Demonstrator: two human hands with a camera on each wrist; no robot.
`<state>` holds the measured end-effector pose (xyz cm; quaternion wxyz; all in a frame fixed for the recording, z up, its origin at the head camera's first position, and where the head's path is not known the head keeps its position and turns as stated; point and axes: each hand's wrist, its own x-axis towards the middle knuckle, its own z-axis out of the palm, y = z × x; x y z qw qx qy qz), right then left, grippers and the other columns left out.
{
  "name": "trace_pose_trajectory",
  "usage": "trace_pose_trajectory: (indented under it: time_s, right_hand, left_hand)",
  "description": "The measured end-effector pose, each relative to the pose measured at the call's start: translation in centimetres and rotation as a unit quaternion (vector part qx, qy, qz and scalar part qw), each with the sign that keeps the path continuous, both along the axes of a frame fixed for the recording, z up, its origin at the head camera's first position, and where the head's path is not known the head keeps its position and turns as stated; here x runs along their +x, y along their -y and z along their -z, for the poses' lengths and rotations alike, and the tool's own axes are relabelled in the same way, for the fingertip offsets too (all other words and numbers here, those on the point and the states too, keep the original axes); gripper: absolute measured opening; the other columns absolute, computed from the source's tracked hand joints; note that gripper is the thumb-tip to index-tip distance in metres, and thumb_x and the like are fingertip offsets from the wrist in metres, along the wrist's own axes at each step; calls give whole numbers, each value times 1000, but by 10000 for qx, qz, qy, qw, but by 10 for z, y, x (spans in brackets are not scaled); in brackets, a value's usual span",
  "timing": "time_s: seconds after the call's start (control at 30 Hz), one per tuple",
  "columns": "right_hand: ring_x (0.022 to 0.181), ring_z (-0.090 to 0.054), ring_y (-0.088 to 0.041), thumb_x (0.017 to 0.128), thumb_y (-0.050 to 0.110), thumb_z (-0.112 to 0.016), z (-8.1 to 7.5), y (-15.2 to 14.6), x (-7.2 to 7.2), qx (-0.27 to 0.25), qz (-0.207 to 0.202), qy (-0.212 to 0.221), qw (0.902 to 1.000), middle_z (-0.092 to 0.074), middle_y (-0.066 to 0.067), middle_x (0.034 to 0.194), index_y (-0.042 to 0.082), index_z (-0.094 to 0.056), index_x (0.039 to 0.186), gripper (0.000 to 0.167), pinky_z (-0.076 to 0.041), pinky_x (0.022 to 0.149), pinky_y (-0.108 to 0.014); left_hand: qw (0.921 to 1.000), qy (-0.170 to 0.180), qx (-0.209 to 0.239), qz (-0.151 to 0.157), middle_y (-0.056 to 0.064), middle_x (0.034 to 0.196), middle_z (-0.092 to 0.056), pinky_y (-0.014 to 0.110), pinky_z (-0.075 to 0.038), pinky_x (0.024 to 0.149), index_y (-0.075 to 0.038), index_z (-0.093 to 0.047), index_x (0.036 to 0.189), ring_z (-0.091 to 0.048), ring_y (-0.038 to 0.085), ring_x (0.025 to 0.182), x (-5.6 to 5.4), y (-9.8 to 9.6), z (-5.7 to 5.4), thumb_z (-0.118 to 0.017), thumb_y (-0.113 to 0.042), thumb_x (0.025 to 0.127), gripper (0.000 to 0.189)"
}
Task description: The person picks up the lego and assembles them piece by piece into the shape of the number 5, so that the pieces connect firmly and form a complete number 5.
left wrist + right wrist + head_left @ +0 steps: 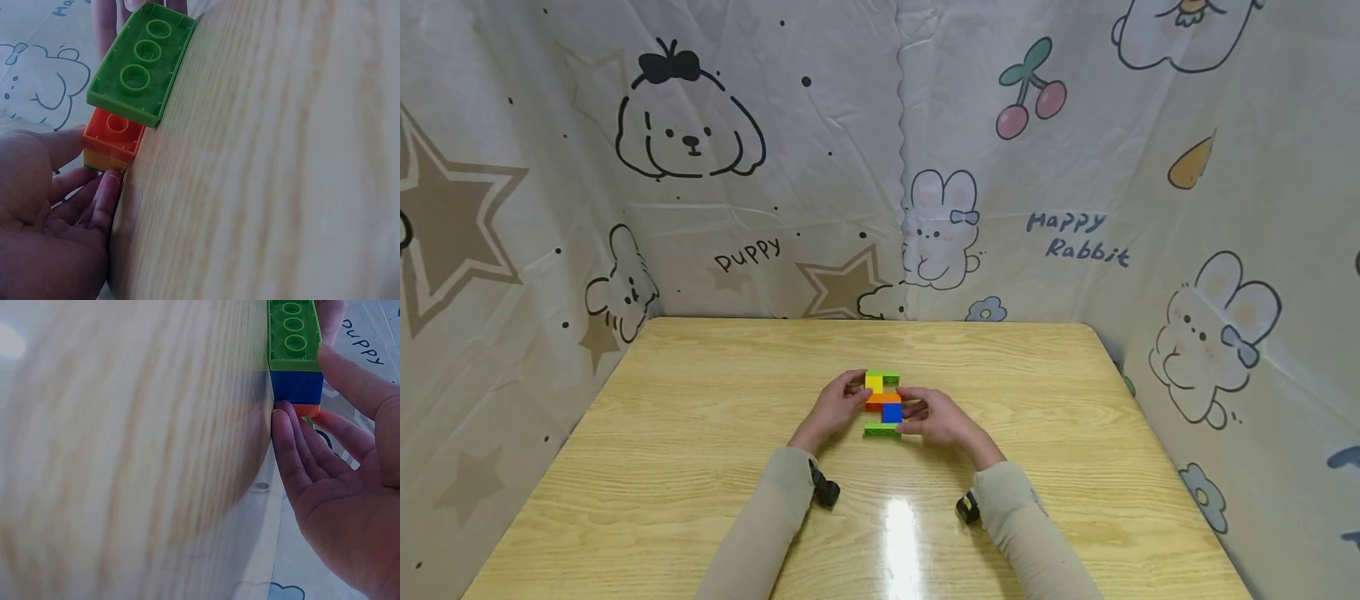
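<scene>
A joined figure of toy building bricks lies on its side at mid-table. From far to near it runs light green [891, 378], yellow [873, 384], orange [883, 399], blue [891, 413] and light green [880, 430]. My left hand [835, 408] holds its left side, thumb and fingers at the yellow and orange bricks. From the right, my right hand [943, 417] grips it, thumb on the near green brick [294, 337] and fingers along the blue brick [297, 387]. Hollow tubes on the near green brick's underside [140, 62] face me.
The wooden table [700, 400] has a bright reflection near its front. Printed cloth [835, 167] with cartoon animals hangs behind and on both sides. A small black camera [825, 490] sits at the left wrist and another black camera [967, 507] at the right.
</scene>
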<state>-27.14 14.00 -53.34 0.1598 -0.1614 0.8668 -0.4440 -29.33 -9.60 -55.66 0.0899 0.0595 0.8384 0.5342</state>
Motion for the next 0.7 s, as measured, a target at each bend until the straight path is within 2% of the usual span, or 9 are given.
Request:
trace_pose_trajectory:
  time_s: [0.33, 0.53, 0.7]
  right_hand:
    - [115, -67, -26, 93, 16, -79, -1, 0, 1, -124, -73, -2, 9999, -63, -14, 142, 5, -51, 152, 66, -57, 102, -42]
    - [117, -67, -27, 93, 17, -79, -2, 0, 0, -162, -73, 35, 9998, -63, -14, 141, 6, -50, 153, 67, -57, 102, -42]
    - [119, -65, -26, 97, 24, -75, -6, -3, 1, 70, -124, -123, 9998, -61, -10, 146, 12, -50, 154, 63, -55, 104, -44]
  left_hand:
    - [10000, -59, -67, 25, 13, 144, -59, 48, -51, 108, -10, -50, 152, -60, 29, 122, 1, 1, -1, -60, -28, 107, 50]
    - [10000, 18, 43, -41, 12, 154, -52, 51, -47, 113, -12, -46, 156, -57, 31, 131, 2, 3, -2, -59, -31, 107, 54]
    - [9996, -270, 1, -9, 12, 155, -51, 51, -47, 114, -13, -43, 158, -57, 32, 132, 1, 11, -3, -59, -31, 107, 56]
